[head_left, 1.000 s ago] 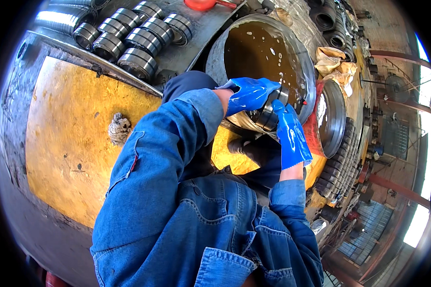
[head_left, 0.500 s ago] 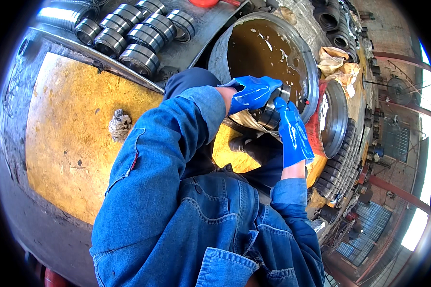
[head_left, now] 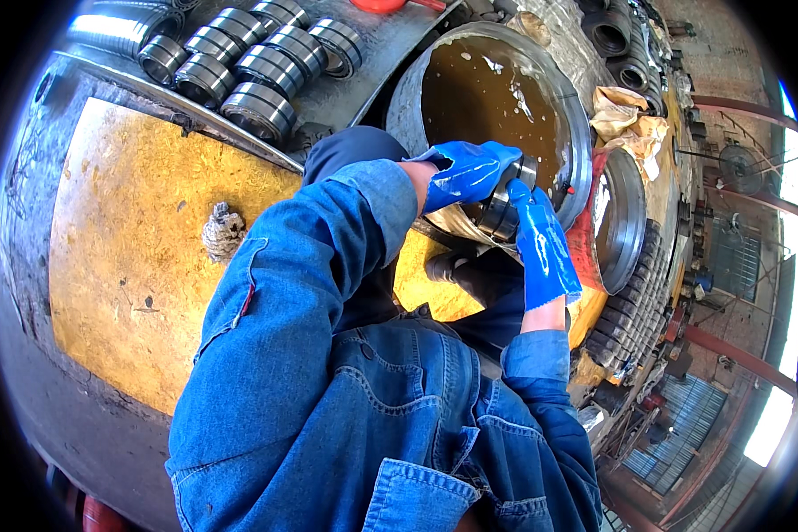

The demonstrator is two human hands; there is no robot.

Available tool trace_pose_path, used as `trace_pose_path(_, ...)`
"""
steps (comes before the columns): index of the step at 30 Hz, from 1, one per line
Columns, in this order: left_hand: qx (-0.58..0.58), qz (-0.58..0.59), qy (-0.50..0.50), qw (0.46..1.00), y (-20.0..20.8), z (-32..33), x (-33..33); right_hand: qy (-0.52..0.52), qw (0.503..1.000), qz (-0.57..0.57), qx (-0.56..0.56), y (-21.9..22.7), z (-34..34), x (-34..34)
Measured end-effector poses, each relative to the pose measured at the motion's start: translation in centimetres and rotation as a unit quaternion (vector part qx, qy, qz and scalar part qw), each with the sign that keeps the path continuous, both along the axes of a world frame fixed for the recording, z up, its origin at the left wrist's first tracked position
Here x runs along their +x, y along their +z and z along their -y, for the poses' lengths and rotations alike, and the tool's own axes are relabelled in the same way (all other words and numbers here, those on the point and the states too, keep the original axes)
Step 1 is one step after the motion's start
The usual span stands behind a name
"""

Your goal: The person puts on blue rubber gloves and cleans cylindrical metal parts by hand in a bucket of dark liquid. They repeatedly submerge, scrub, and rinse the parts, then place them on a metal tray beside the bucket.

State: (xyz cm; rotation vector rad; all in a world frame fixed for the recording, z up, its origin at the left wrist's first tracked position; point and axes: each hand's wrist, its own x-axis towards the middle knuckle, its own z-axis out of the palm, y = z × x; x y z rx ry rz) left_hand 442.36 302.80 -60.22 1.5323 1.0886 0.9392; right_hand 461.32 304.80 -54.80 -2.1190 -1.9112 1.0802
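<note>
A shiny steel bearing ring [head_left: 503, 215] is held between my two blue-gloved hands, at the near edge of a round metal drum [head_left: 405, 111]. My left hand [head_left: 475, 173] grips it from the left, fingers closed over its upper side. On the right, my right hand [head_left: 541, 235] has its fingers wrapped on the other side of the ring. Brown liquid [head_left: 479, 97] with pale flecks of foam fills the drum beyond the ring. Gloves hide part of the ring.
Several similar steel bearing rings [head_left: 270, 69] stand on a metal table [head_left: 363, 75] at upper left. A grey rag [head_left: 223, 232] lies on a yellow board [head_left: 142, 239]. Beside the drum are a red drum [head_left: 585, 232], crumpled tan wrapping [head_left: 625, 124] and a stack of dark ridged rings [head_left: 629, 306].
Foam flecks on the brown liquid have shifted and thinned out. My hands and the bearing ring stay in nearly the same place.
</note>
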Motion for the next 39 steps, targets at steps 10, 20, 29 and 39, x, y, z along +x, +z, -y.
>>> trace_pose_path(10, 0.044, -0.037, 0.026, 0.998, -1.9, -0.6, 0.7, 0.005, 1.0, -0.002, -0.006, -0.5, -0.3, 0.1)
trace_pose_path(20, 0.028, -0.03, 0.026, 0.999, -2.0, -0.6, 0.6, 0.009, 1.0, -0.004, -0.011, -0.6, -0.4, 0.1)
trace_pose_path(29, 0.04, -0.042, 0.043, 0.997, -1.5, -0.1, 0.6, 0.019, 1.0, -0.009, -0.008, -0.3, -0.5, -1.0)
trace_pose_path(39, 0.026, -0.015, 0.026, 0.999, -1.3, -0.3, 0.3, 0.043, 0.998, -0.048, 0.019, 0.3, 0.8, -1.4)
